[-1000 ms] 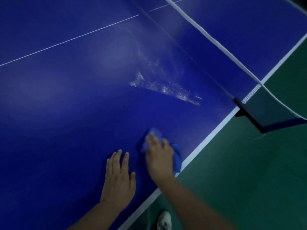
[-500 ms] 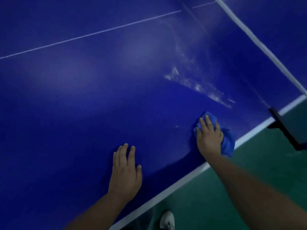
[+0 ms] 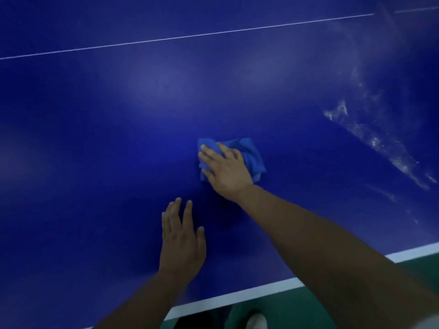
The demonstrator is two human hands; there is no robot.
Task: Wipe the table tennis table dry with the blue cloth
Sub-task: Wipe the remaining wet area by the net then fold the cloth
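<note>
The dark blue table tennis table [image 3: 118, 143] fills most of the view. A crumpled blue cloth [image 3: 249, 153] lies on it near the middle. My right hand [image 3: 225, 172] presses down on the cloth with its fingers spread flat and pointing up-left. Closer to me, my left hand [image 3: 181, 241] rests flat on the bare table, fingers straight. A streak of water [image 3: 380, 146] glistens on the surface at the right, apart from the cloth.
The table's white edge line [image 3: 237, 298] runs along the bottom, with green floor [image 3: 297, 312] beyond it. A white shoe [image 3: 256, 321] shows at the bottom edge. A thin white centre line [image 3: 166, 39] crosses the table's far part.
My right hand has slid the cloth away from the table's edge and leftward into the middle. The view has turned left, so the net and its post are out of sight.
</note>
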